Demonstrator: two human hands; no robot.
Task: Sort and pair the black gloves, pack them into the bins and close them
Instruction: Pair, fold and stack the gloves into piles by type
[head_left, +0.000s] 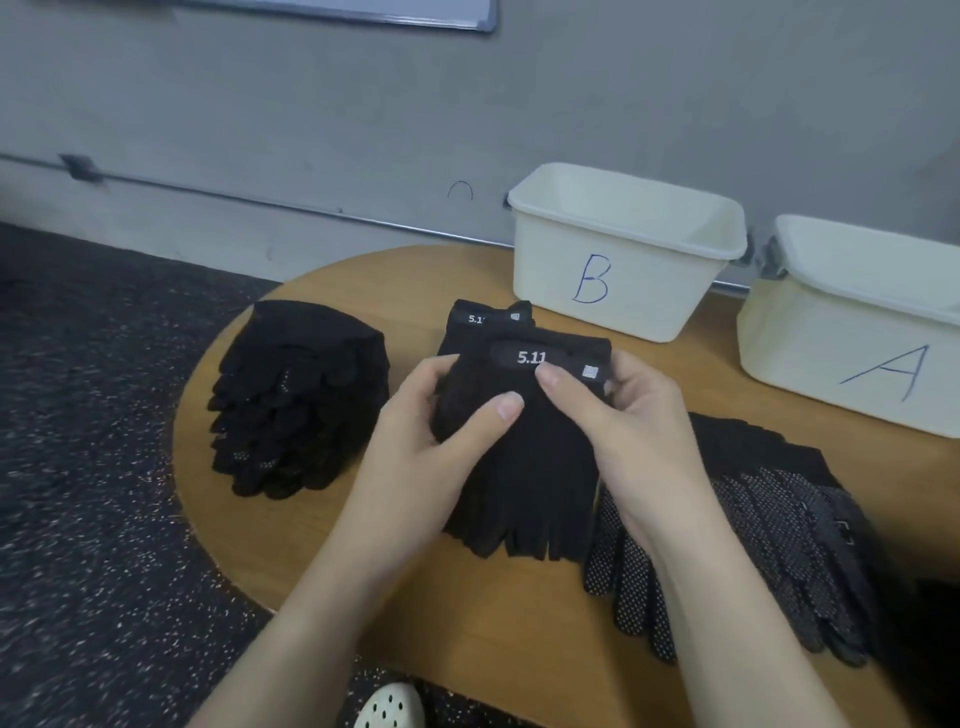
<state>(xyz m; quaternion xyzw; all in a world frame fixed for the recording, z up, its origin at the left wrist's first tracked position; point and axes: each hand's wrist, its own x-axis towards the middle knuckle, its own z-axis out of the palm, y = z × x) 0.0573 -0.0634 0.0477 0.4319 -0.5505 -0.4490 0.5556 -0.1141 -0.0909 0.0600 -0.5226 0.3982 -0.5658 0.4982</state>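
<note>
Above table (322, 525): both hands grip fingerless glove (524, 467).

An office or classroom-like workroom, it seems: a whiteboard's lower corner (415, 13) hangs on the plain grey wall (675, 93); a cable conduit (234, 197) runs along it; dark speckled flooring (88, 467) surrounds a rounded wooden tabletop (322, 545).

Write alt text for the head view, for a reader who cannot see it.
Both hands, left and right, hold a black fingerless glove marked 5.11 above a round wooden table. Black glove piles lie to the left and right; open cream bins B and A stand behind.
</note>
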